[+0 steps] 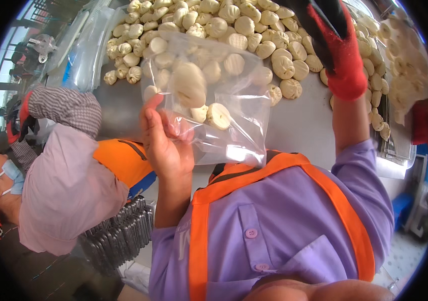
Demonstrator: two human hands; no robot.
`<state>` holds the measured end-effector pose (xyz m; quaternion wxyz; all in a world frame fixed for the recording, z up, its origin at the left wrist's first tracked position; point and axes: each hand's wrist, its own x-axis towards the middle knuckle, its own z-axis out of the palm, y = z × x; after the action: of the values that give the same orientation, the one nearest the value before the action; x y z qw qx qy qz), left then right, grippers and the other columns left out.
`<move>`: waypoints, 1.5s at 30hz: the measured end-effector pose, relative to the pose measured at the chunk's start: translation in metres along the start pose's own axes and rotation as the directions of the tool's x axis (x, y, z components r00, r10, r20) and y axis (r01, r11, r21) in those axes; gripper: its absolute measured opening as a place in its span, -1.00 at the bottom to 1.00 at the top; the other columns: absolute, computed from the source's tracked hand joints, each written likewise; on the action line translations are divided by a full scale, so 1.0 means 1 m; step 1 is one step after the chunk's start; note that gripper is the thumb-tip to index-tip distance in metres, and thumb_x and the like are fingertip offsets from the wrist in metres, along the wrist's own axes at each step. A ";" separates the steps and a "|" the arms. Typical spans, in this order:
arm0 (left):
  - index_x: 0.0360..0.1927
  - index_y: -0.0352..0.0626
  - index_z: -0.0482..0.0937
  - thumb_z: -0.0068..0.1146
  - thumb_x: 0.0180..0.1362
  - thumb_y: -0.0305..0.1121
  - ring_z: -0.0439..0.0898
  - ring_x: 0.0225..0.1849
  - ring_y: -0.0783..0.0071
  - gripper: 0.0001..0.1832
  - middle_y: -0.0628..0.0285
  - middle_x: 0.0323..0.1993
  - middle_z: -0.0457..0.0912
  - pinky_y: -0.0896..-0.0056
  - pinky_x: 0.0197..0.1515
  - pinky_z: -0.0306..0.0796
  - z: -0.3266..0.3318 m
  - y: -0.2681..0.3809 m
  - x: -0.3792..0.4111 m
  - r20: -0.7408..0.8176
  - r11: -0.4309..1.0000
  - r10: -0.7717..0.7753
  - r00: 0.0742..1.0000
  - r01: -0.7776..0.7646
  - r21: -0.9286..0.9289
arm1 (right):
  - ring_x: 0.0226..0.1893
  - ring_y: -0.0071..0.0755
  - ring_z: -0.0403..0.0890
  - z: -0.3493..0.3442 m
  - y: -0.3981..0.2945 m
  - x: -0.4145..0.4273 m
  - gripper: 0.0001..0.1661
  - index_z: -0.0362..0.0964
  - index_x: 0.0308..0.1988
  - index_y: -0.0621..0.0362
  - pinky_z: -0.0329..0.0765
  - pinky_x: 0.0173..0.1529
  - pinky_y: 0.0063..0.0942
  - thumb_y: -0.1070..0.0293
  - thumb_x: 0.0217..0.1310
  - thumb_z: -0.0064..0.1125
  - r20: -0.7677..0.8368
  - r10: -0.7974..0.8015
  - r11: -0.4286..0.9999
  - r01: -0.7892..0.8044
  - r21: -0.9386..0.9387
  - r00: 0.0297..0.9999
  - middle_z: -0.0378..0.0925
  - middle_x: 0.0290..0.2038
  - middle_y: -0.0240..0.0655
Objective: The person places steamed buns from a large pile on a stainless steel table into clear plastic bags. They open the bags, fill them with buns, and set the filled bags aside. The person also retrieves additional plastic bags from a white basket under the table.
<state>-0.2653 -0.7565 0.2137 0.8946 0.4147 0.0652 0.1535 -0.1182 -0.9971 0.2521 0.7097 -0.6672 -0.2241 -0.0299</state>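
My bare left hand [168,145] grips the near left edge of a clear plastic bag [242,129]. The bag is spread over the steel table, and part of the pile shows through it. Inside lie a few pale pleated buns [219,116]; one larger bun [190,84] is blurred. My right hand [340,49], in a red and black work glove, reaches over the heap of buns [244,25] at the far side. Its fingertips run past the top edge of the picture, so whether it holds a bun is hidden.
At left, a masked co-worker [67,180] in a pink top stands close, wearing red gloves. Flat clear bags [89,52] lie stacked by the pile. Dark metal trays [120,229] stand below. On the right, a red-gloved hand [426,122] is beside a blurred cluster of buns [407,64].
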 end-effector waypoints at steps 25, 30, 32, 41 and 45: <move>0.06 -0.12 0.34 -0.23 0.30 -0.14 0.15 -0.70 0.65 -0.63 0.45 -0.68 0.22 0.61 -0.66 0.07 0.006 -0.022 0.000 0.086 0.990 -0.126 0.988 0.119 0.074 | -0.04 -0.32 0.46 0.018 -0.020 -0.013 -0.33 0.11 0.17 0.23 0.45 -0.03 -0.49 0.33 0.09 0.14 0.413 0.051 0.985 -0.114 0.129 0.909 0.37 0.04 -0.20; 0.03 -0.18 0.37 -0.20 0.30 -0.19 0.15 -0.65 0.74 -0.65 0.49 -0.67 0.19 0.64 -0.65 0.04 0.015 -0.020 -0.003 0.062 0.992 -0.058 0.996 0.051 0.113 | 0.02 -0.30 0.42 0.026 -0.026 -0.027 -0.32 0.16 0.15 0.23 0.37 0.06 -0.49 0.35 0.05 0.22 0.496 -0.188 0.844 0.397 -0.359 0.848 0.33 0.09 -0.16; 0.04 -0.17 0.36 -0.20 0.30 -0.19 0.15 -0.64 0.74 -0.65 0.49 -0.67 0.20 0.64 -0.65 0.06 0.009 -0.020 -0.003 0.059 0.996 -0.021 0.998 0.016 0.085 | 0.00 -0.38 0.43 0.003 -0.022 -0.047 -0.41 0.21 0.11 0.25 0.39 0.05 -0.43 0.41 0.06 0.18 0.163 -0.158 0.985 0.166 -0.042 0.974 0.41 0.01 -0.23; 0.02 -0.18 0.37 -0.19 0.30 -0.18 0.16 -0.64 0.73 -0.65 0.47 -0.68 0.20 0.68 -0.60 0.08 0.005 -0.033 -0.006 0.105 0.986 -0.040 0.994 0.022 0.168 | 0.15 -0.04 0.24 -0.017 0.146 -0.200 -0.20 0.14 0.18 0.02 0.34 0.12 -0.20 0.25 -0.11 0.24 0.380 0.416 0.644 0.027 -0.765 0.826 0.21 0.14 -0.14; 0.02 -0.17 0.39 -0.18 0.29 -0.19 0.15 -0.64 0.73 -0.66 0.47 -0.68 0.19 0.68 -0.59 0.08 0.009 -0.030 -0.001 0.071 0.990 -0.060 0.996 0.051 0.131 | 0.11 -0.03 0.29 -0.021 0.169 -0.207 -0.25 0.14 0.18 0.01 0.32 0.14 -0.26 0.23 -0.06 0.18 0.384 0.525 0.491 0.098 -0.865 0.760 0.23 0.14 -0.16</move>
<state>-0.2570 -0.7815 0.1963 0.8717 0.4750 0.0529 0.1082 -0.2405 -1.0526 0.0204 0.1770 -0.9197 -0.3034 0.1752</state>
